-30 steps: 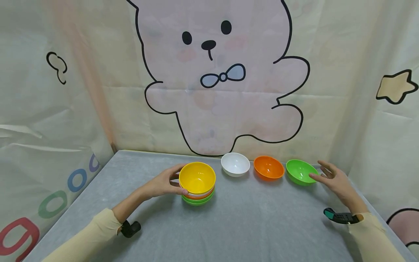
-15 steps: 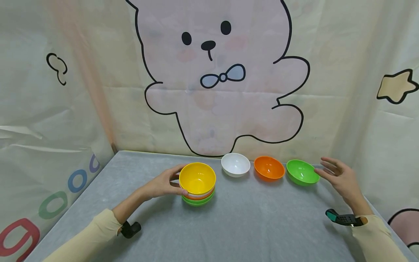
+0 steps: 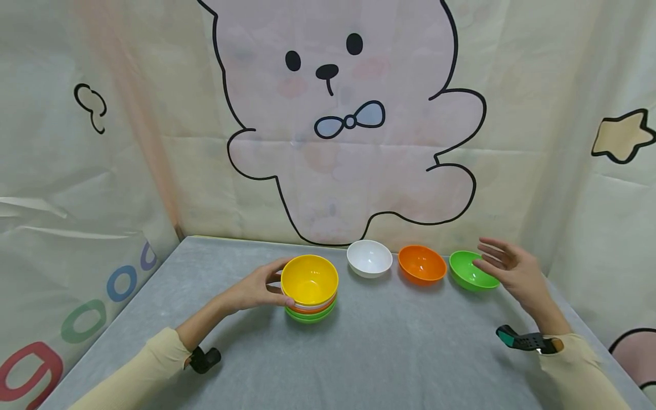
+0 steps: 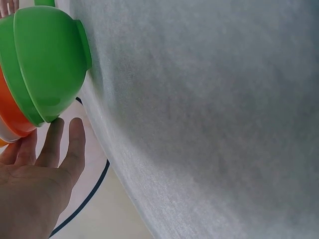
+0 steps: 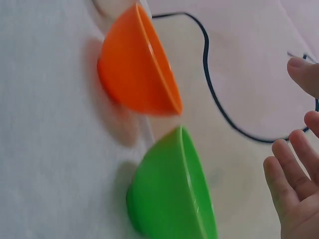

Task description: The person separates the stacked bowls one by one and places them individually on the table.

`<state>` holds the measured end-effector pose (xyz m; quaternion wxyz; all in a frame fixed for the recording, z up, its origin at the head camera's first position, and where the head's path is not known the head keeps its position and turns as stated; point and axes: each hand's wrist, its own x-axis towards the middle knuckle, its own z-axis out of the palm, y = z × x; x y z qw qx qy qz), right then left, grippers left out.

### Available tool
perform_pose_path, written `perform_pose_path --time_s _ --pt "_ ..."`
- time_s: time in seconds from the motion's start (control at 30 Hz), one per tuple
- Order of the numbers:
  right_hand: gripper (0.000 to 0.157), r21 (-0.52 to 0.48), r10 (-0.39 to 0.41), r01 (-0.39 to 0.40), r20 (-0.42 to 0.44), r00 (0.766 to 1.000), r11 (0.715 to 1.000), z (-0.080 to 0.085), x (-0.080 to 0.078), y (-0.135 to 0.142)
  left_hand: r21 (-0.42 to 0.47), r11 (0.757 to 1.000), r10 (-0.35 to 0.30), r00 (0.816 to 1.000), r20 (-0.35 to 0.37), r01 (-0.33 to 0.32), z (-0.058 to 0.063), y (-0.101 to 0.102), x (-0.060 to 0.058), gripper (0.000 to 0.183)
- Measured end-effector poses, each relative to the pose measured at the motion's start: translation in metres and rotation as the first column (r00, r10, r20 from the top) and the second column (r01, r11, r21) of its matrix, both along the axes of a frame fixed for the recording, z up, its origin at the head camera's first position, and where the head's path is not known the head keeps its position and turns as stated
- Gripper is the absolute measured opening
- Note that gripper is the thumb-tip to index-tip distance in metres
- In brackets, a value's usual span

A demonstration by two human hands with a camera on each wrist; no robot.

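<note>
A stack of several nested bowls stands on the grey cloth: a yellow bowl (image 3: 310,279) on top, white and orange rims beneath, green bowls (image 4: 47,64) at the bottom. My left hand (image 3: 261,287) holds its left side, thumb at the front near the yellow bowl's rim, fingers round behind. In the left wrist view its fingertips meet the bowls' sides. On the right, my right hand (image 3: 517,276) hovers over the right edge of a single green bowl (image 3: 468,270), fingers spread and holding nothing. The right wrist view shows those fingers (image 5: 286,174) apart from that bowl.
A white bowl (image 3: 369,259) and an orange bowl (image 3: 422,265) stand in a row with the single green one along the table's back edge. Behind them hangs a curtain (image 3: 328,188) printed with a bear. Grey cloth (image 3: 400,347) covers the table.
My right hand has drawn back from the green bowl's rim, then come up and leftward over it. The left hand and the stack have stayed put.
</note>
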<state>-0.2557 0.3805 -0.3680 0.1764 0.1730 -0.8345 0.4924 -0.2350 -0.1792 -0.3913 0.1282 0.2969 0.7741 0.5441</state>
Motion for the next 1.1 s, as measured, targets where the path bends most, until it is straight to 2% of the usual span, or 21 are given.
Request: perform_pose_path --time_s 0.37,0.57,0.77,0.93,1.1 --pt "0.051 -0.015 0.160 -0.160 0.038 0.986 0.987 0.004 -0.005 -0.039 0.008 1.000 -0.002 1.000 -0.003 0.002 -0.001 0.000 0.000 0.083" --pt "0.052 0.034 0.232 -0.234 0.042 0.972 0.972 0.006 -0.008 -0.065 0.007 1.000 -0.002 1.000 -0.009 0.002 0.000 -0.001 0.000 0.083" --pt "0.054 0.032 0.312 -0.314 0.054 0.948 0.949 0.007 -0.013 -0.090 0.007 1.000 -0.002 1.000 -0.012 0.002 0.000 -0.001 -0.001 0.083" --pt "0.055 -0.029 0.383 -0.381 0.069 0.921 0.924 0.001 -0.018 -0.109 0.010 1.000 0.000 1.000 -0.015 0.000 0.000 -0.001 -0.001 0.083" --pt "0.055 -0.042 0.430 -0.428 0.059 0.901 0.903 -0.005 -0.020 -0.129 0.009 1.000 0.002 1.000 -0.017 -0.002 -0.001 -0.001 0.000 0.082"
